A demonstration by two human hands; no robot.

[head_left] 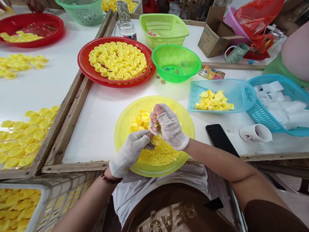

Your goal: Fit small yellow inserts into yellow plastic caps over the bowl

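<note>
Both hands wear white gloves with bare fingertips and meet over a yellow basin [123,112] at the table's front edge. My left hand [135,148] pinches a round yellow plastic piece [156,139] between thumb and fingers. Just above it, my right hand [169,127] is closed, with small yellow bits showing between its fingers. Inside the basin, yellow cup-like pieces [140,120] lie at the back left, and a heap of tiny yellow parts [161,156] fills the front.
A red tray [83,61] of yellow pieces sits behind left, beside a green bowl [176,62]. To the right are a blue scoop tray [241,93], a black phone [220,140] and a white cup [254,133]. A wooden divider [70,119] runs along the left.
</note>
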